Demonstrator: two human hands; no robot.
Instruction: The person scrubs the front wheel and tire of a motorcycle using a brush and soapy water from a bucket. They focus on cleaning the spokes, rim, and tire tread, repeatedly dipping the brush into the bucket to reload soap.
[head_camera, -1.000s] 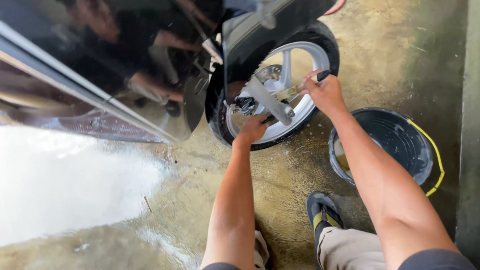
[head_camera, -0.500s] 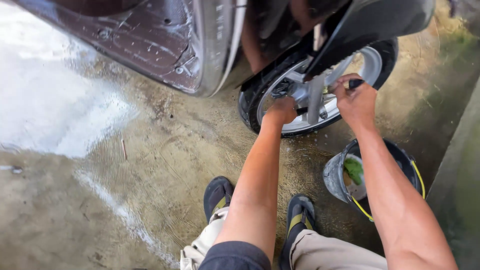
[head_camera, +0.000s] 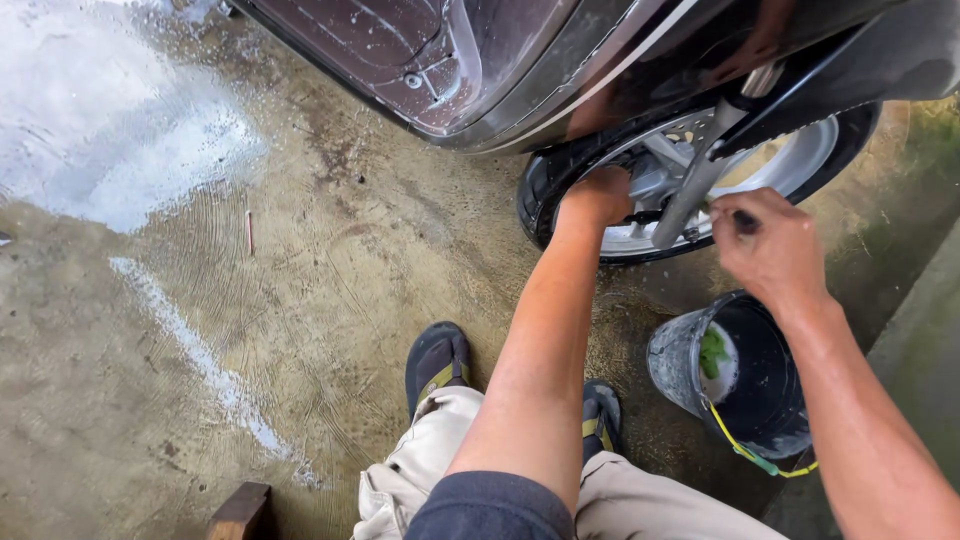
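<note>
I judge the wash mid-way: left hand (head_camera: 598, 197) pressed on wet wheel (head_camera: 690, 190), grip unclear; right hand (head_camera: 765, 250) clenching dark handle (head_camera: 745, 218); suds remain on floor (head_camera: 300, 300).

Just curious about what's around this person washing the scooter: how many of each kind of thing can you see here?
Scooter front wheel: 1
Black bucket: 1
Sandals: 2
Hands: 2, left hand on the wheel, right hand closed on a dark handle
Green item in the bucket: 1
Wooden block: 1
Total: 9
</note>
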